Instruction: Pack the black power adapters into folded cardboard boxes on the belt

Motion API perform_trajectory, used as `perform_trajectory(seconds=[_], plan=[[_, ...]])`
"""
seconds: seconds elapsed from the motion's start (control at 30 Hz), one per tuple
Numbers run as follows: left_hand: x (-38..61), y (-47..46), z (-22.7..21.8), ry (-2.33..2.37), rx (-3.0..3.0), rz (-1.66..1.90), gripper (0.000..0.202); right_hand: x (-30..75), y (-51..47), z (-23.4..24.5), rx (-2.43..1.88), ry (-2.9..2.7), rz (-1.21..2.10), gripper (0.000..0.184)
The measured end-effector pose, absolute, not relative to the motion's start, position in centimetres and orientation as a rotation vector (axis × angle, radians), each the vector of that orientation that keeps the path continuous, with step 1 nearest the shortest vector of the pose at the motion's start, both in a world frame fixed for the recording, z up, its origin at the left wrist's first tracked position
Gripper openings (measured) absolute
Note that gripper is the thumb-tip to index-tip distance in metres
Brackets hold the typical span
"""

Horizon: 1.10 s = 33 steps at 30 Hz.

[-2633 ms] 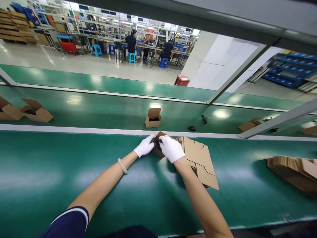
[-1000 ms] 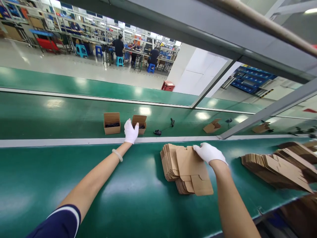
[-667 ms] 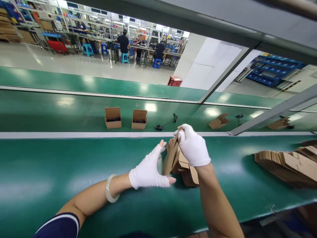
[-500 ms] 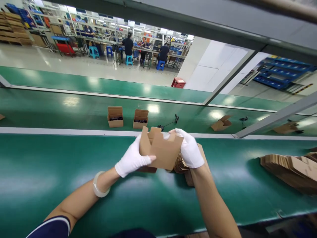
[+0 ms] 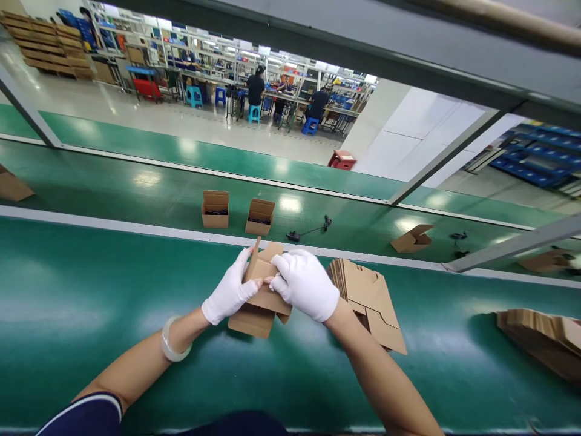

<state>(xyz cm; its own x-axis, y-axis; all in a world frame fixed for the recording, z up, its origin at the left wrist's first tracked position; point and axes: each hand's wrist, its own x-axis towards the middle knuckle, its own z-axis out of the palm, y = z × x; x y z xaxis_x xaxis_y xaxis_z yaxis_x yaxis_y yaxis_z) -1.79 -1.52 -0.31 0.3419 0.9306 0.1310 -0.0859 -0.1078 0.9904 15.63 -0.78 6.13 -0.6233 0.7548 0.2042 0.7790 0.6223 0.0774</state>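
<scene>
A partly folded brown cardboard box [image 5: 254, 316] is held between both hands over the green table, its flaps sticking out toward me and away. My left hand [image 5: 231, 287], in a white glove with bare fingertips, grips the box's left side. On its upper right, my right hand [image 5: 306, 284], gloved the same way, has its fingers bent and pressed onto the flaps; part of the box is hidden beneath it. Just right of that hand lies a stack of flat cardboard boxes [image 5: 370, 297].
Beyond the pale divider, two open boxes [image 5: 215, 219] [image 5: 258, 225] with dark contents stand on a green belt. A black adapter with a cable [image 5: 294, 236] lies beside them. Another flat cardboard stack [image 5: 538, 339] sits far right. A metal post [image 5: 447, 157] rises at the back right.
The box has turned and tilted, with a flap now hanging toward me. My right hand has moved left across its top, uncovering the flat stack. The view has shifted slightly.
</scene>
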Motion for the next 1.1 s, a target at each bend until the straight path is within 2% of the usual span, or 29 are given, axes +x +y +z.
perform_trajectory(seconds=[0.07,0.13,0.3,0.4,0.47,0.6,0.7,0.77,0.83,1.1], plan=[[-2.1,-1.7,-0.3,0.837,1.456,0.978,0.085,15.4,-0.8,5.1,-1.343,-2.695,-0.115,0.032],[-2.4,-1.8,0.1,0.823,1.580,0.892,0.082,15.3,-1.1,4.2,-1.387,-2.644,-0.053,0.033],[-3.2,-1.3,1.5,0.910,1.859,0.848,0.036,15.8,-1.7,3.2,-1.198,-2.332,0.060,0.032],[-3.5,-1.1,1.5,1.003,1.962,0.907,0.030,16.7,-1.7,3.1,-1.293,-1.864,0.201,0.035],[-3.5,-1.2,1.3,0.967,2.031,0.941,0.029,17.3,-1.6,3.1,-1.367,-1.686,0.513,0.040],[-3.0,-1.3,0.8,0.838,2.140,0.936,0.029,17.2,-1.3,2.9,-1.162,-1.588,1.432,0.053],[-2.5,-1.3,0.5,0.794,2.186,0.973,0.027,16.9,-1.0,2.1,-1.055,-1.434,1.747,0.071],[-2.4,-1.2,0.3,0.749,2.177,1.028,0.027,17.3,-0.7,1.6,-1.044,-1.381,1.804,0.076],[-2.5,-1.1,0.2,0.698,2.156,1.089,0.029,18.0,-0.1,1.7,-1.006,-1.419,1.841,0.073],[-2.7,-1.2,0.0,0.560,2.177,1.130,0.028,17.3,1.5,5.8,-1.207,-2.387,1.527,0.030]])
